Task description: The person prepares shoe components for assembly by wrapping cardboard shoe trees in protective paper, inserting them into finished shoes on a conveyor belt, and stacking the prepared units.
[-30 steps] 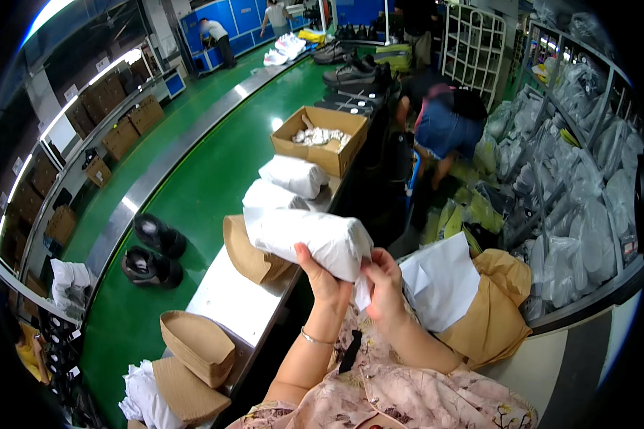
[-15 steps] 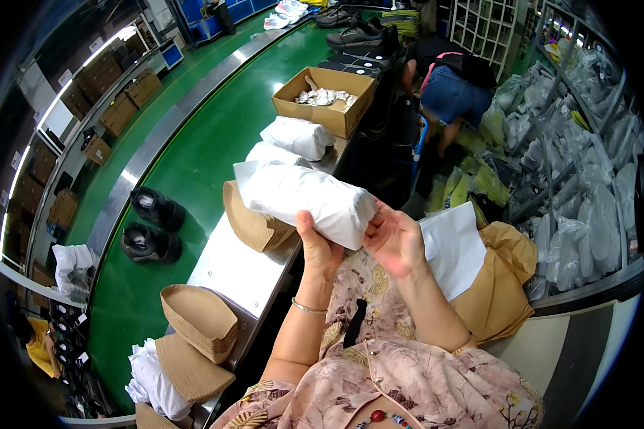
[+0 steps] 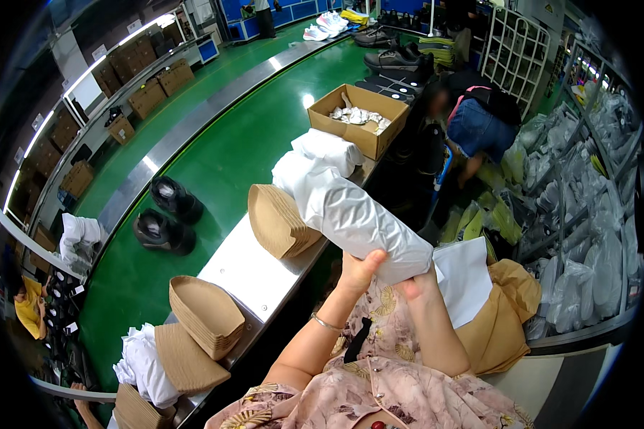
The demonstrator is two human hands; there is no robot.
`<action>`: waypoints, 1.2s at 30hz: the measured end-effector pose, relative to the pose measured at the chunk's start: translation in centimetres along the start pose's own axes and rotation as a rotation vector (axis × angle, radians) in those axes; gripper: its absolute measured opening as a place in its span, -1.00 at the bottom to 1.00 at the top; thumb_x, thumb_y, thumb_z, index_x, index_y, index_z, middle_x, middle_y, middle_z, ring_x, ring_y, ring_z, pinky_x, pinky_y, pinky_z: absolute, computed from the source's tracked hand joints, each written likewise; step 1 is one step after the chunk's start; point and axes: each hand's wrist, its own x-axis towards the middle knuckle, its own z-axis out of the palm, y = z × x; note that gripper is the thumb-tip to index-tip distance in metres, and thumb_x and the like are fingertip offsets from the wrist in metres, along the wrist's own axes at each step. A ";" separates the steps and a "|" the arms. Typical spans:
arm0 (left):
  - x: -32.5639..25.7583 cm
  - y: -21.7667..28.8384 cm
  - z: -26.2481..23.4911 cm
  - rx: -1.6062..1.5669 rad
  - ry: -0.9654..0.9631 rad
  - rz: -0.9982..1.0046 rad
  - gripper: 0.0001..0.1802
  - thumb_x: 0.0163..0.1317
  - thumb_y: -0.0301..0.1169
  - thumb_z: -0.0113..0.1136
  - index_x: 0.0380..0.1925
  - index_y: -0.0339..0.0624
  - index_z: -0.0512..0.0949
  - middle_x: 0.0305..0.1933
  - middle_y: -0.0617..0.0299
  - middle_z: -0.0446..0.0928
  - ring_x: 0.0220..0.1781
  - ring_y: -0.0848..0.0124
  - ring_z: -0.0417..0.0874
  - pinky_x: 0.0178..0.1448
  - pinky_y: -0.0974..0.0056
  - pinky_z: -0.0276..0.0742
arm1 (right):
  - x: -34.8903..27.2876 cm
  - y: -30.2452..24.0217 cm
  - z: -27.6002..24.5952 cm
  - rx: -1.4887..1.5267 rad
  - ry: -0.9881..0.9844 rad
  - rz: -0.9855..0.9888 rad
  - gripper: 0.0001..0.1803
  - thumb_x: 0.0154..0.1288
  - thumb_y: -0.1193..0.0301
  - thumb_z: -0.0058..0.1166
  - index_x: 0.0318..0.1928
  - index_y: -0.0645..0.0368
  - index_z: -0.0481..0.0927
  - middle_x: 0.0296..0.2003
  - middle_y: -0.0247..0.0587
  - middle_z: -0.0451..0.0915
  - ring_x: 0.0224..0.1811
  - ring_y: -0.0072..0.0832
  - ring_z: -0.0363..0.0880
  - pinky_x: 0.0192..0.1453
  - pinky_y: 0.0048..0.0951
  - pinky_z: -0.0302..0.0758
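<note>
A long white paper-wrapped bundle (image 3: 368, 222) is held in front of me, slanting from far left to near right. My left hand (image 3: 361, 273) grips it from below, with the thumb up along its near side. At its near right end, my right hand (image 3: 418, 287) holds it from underneath; most of those fingers are hidden behind the paper. Another white wrapped bundle (image 3: 329, 150) lies just beyond the held one. To the left, a stack of brown moulded cardboard forms (image 3: 283, 223) stands on the metal ledge (image 3: 230, 275).
More cardboard forms (image 3: 206, 318) and crumpled white paper (image 3: 147, 365) sit at near left. Black shoes (image 3: 166, 230) stand on the green conveyor (image 3: 254, 136). A carton (image 3: 350, 139) holds small white pieces. White sheets (image 3: 465, 279) and brown paper (image 3: 508, 307) lie right. A person (image 3: 483, 118) bends beyond.
The bundle has tilted more steeply, its near end swinging right and down. My right fingers have moved from its end to underneath. The whole view has shifted slightly.
</note>
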 end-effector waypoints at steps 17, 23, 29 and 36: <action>1.4 0.7 0.3 -0.192 0.086 -0.110 -0.19 -0.09 -0.07 0.36 0.06 -0.35 0.28 -0.02 0.16 0.40 0.04 0.34 0.42 0.13 0.25 0.35 | -2.7 -0.8 0.6 -0.870 -0.117 -0.692 -0.14 0.13 0.05 0.14 0.25 0.20 0.00 0.10 -0.05 0.26 0.12 -0.33 0.29 0.22 -0.31 0.23; 1.0 0.6 0.6 -0.003 -0.084 -0.123 -0.20 0.01 -0.04 0.30 0.12 -0.34 0.24 0.02 0.17 0.40 0.06 0.34 0.42 0.17 0.27 0.30 | -3.0 0.9 1.4 -1.057 0.015 -0.915 -0.11 -0.15 0.36 0.37 0.17 0.19 0.10 0.01 -0.18 0.23 0.04 -0.44 0.27 0.15 -0.42 0.27; 1.4 5.6 0.6 1.438 0.159 0.724 -0.36 0.18 -0.30 0.13 0.12 -0.56 0.19 0.18 -0.34 0.18 0.23 -0.20 0.19 0.29 0.01 0.12 | -2.2 -3.6 0.1 -1.633 -0.006 -1.265 -0.22 -0.25 0.47 0.36 0.04 0.23 0.22 -0.09 0.03 0.34 -0.08 -0.11 0.36 0.00 -0.24 0.33; 6.3 8.2 -3.1 0.447 0.180 -0.182 -0.65 0.25 -0.21 0.10 -0.29 -0.36 0.52 -0.38 0.22 0.55 -0.41 0.49 0.53 -0.29 0.39 0.44 | -1.8 -6.0 3.7 -1.703 -0.666 -1.375 -0.17 -0.30 0.51 0.38 0.05 0.19 0.18 -0.03 0.11 0.33 -0.09 -0.04 0.38 -0.01 -0.17 0.33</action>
